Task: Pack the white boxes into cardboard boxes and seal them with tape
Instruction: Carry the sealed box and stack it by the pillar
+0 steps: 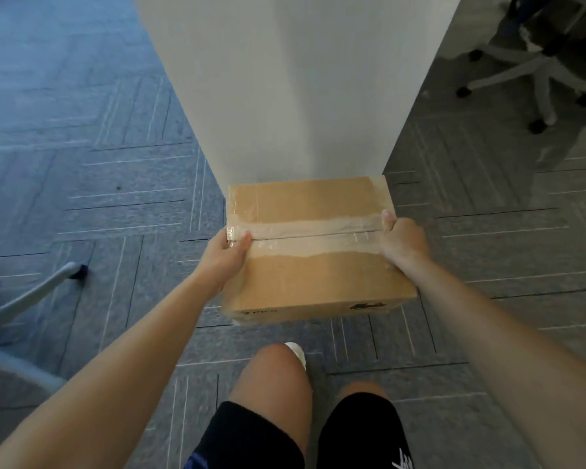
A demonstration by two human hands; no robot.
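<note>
The sealed cardboard box (315, 282) sits between the left hand (229, 253) and right hand (401, 242), each grip clamped on one short end. Its long axis and tape seam (312, 233) run left to right. It is held above the grey carpet floor (82, 164), just before a white column (285, 96), with an office chair (543, 82) to the right.

Single head-worn camera looks steeply down, close over the floor (115, 184).
</note>
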